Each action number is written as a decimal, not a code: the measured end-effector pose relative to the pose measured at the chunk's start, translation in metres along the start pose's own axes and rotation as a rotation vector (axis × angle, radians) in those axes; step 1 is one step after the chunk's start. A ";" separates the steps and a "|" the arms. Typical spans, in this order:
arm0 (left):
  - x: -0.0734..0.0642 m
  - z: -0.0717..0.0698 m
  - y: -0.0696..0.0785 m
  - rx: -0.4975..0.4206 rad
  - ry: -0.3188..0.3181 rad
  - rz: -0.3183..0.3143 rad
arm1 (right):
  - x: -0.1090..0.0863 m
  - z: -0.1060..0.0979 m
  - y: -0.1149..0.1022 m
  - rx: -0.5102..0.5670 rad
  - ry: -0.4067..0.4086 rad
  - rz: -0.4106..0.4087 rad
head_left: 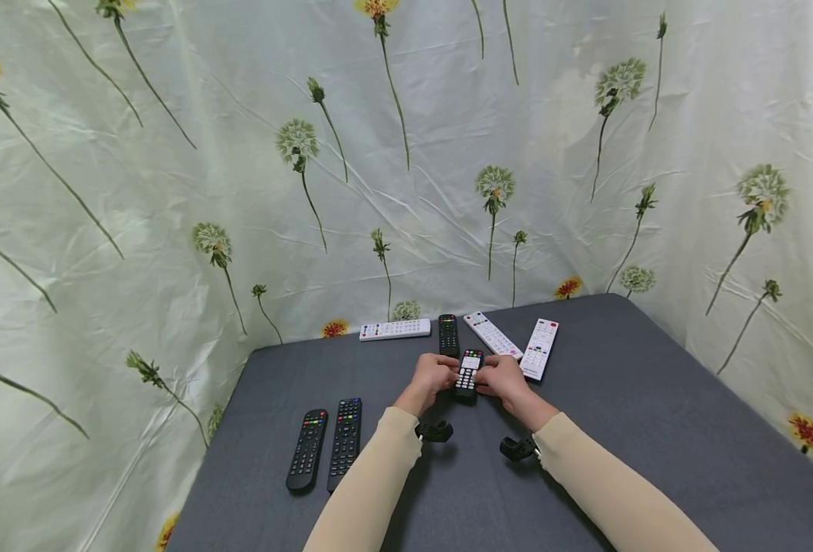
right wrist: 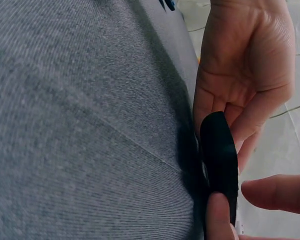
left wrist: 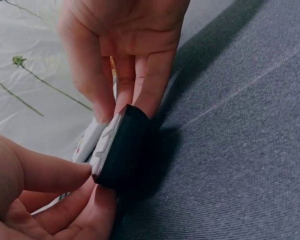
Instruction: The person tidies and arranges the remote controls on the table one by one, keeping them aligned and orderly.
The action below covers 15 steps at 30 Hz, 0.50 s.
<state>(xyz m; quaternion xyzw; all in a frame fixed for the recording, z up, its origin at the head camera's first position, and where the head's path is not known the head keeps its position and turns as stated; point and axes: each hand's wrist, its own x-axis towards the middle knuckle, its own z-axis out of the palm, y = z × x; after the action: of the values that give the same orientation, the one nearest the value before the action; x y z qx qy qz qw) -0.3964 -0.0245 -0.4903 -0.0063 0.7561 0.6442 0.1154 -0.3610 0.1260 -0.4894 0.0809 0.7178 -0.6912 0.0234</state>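
Both hands hold a black remote control (head_left: 469, 377) with white buttons between them, near the middle of the table. My left hand (head_left: 437, 374) pinches its left edge, the thumb at the button face and the fingers beneath. On the opposite edge, my right hand (head_left: 506, 381) grips it with thumb and fingers. The left wrist view shows the remote's dark near end (left wrist: 125, 150) raised a little, with its shadow on the cloth. Seen from the right wrist, its plain black end (right wrist: 219, 145) stands between the two hands, and the button face is hidden.
Behind the hands lie a white remote (head_left: 395, 330), a black remote (head_left: 448, 335) and two more white ones, a slanted remote (head_left: 493, 335) and an upright-lying remote (head_left: 539, 349). Two black remotes, a rounded one (head_left: 306, 451) and a longer one (head_left: 345, 441), lie front left on the grey tablecloth (head_left: 627, 429).
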 end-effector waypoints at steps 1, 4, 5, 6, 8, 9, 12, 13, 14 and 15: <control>-0.001 0.000 0.000 -0.009 0.001 -0.008 | 0.000 0.000 0.001 -0.003 0.000 0.000; -0.002 0.000 0.001 -0.034 -0.001 -0.025 | 0.000 0.000 0.002 -0.005 -0.007 0.006; -0.003 -0.001 0.001 -0.039 -0.002 -0.026 | -0.001 0.000 0.001 -0.005 -0.013 0.008; -0.004 -0.001 0.001 -0.047 -0.003 -0.031 | -0.001 0.000 0.001 -0.005 -0.016 0.011; -0.005 -0.002 0.002 -0.068 -0.004 -0.035 | -0.003 0.000 0.000 -0.006 -0.023 0.009; -0.005 -0.003 0.003 -0.073 -0.003 -0.037 | -0.004 0.000 0.000 -0.009 -0.027 0.003; -0.008 -0.006 0.005 -0.084 -0.004 -0.036 | -0.006 0.001 -0.003 -0.017 -0.033 -0.009; -0.009 -0.007 0.006 -0.082 -0.004 -0.034 | -0.007 0.001 -0.005 -0.018 -0.037 -0.014; -0.010 -0.008 0.007 -0.074 -0.003 -0.031 | -0.008 0.001 -0.006 -0.019 -0.041 -0.017; -0.011 -0.009 0.008 -0.066 -0.004 -0.025 | -0.009 0.002 -0.007 -0.023 -0.045 -0.022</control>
<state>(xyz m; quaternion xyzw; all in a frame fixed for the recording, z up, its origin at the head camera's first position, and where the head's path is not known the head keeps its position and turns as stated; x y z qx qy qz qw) -0.3883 -0.0336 -0.4787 -0.0186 0.7342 0.6671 0.1246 -0.3533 0.1232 -0.4811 0.0570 0.7257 -0.6848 0.0329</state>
